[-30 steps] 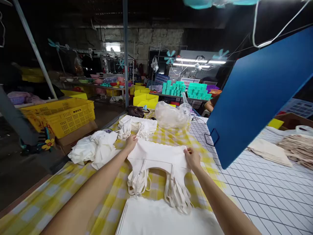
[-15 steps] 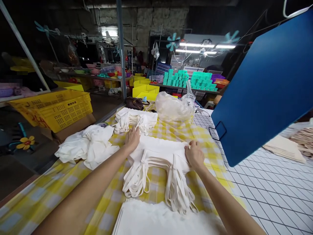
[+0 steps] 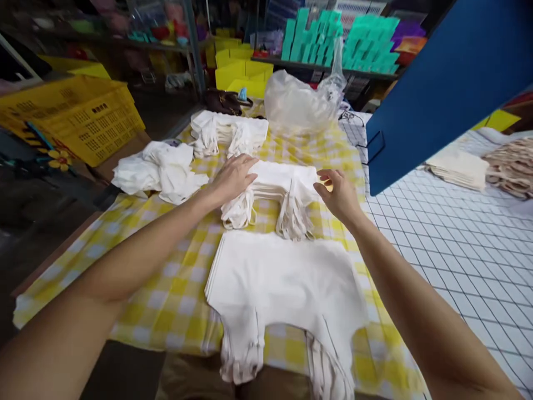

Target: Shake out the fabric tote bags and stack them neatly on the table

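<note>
In the middle of the table lies a stack of white cloth pieces (image 3: 272, 176), with bunches of thin straps hanging toward me. Over its left end rests my left hand (image 3: 236, 176), fingers laid out on the cloth. My right hand (image 3: 338, 193) is just beside the right end, fingers bent and thumb apart, nothing in it. Closer to me is a larger stack of white strapped cloth (image 3: 283, 278), spread flat, its straps reaching the table's front edge. Another strapped stack (image 3: 231, 129) sits farther back.
A crumpled white cloth heap (image 3: 160, 171) lies at left on the yellow checked cover (image 3: 175, 283). Behind are a clear plastic bag (image 3: 295, 103) and a dark handbag (image 3: 225, 101). A blue board (image 3: 441, 94) leans in at right, near beige cloth stacks (image 3: 458, 166). A yellow crate (image 3: 100, 119) stands left.
My view has tilted down, showing the whole near stack. My right hand has come off the middle stack's right end; my left hand has shifted onto its left end.
</note>
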A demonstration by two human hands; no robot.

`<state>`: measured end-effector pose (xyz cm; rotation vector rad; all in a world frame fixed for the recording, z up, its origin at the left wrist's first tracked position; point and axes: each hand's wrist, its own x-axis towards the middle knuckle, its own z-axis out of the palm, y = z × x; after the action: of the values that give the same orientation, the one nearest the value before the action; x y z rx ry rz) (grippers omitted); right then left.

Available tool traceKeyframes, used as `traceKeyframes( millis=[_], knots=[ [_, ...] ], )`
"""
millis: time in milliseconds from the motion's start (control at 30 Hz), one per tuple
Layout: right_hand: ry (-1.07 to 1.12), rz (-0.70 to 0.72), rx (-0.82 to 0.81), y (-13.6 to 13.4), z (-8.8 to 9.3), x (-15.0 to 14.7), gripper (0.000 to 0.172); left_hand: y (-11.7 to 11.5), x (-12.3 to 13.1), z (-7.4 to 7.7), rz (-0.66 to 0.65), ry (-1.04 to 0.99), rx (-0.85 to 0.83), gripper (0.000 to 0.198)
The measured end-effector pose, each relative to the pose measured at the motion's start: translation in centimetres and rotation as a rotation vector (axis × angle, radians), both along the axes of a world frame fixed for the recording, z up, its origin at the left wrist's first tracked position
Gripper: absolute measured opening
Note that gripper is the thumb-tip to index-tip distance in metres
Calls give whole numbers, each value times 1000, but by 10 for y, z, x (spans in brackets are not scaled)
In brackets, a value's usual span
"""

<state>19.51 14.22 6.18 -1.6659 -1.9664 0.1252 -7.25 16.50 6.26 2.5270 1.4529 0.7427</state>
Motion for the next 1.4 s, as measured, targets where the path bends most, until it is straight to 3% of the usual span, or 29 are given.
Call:
traceKeyframes(
  millis=[100,167,233,300,400,567,800,1033,1267,1400],
  knots=[
    [100,58,-59,-78,15,-4,30,-93,-1,3,-99,-19,-53,34],
    [118,48,-129,-131,13,-5,29,-158,-2,-8,-154,-11,-125,31],
    [94,34,-234,-179,1,-5,31,-212,1,-23,-106,9,-170,31],
    [35,-3,-314,-216,-17,-4,33,-251,9,-37,23,46,-177,31],
    [-64,-96,-343,-251,-40,-6,36,-279,30,-47,178,124,-189,39],
    [-167,-137,-349,-265,-54,-15,39,-283,62,-46,341,305,-262,57],
    [-163,-124,-290,-257,-56,-12,39,-280,74,-39,393,398,-230,37],
    [39,-26,-256,-236,-45,-3,33,-271,54,-20,308,204,-455,32],
    [218,3,-362,-218,-39,4,29,-257,40,-32,353,-8,-514,29],
    [264,6,-469,-213,-36,8,32,-248,35,-35,368,-229,-559,35]
  ],
)
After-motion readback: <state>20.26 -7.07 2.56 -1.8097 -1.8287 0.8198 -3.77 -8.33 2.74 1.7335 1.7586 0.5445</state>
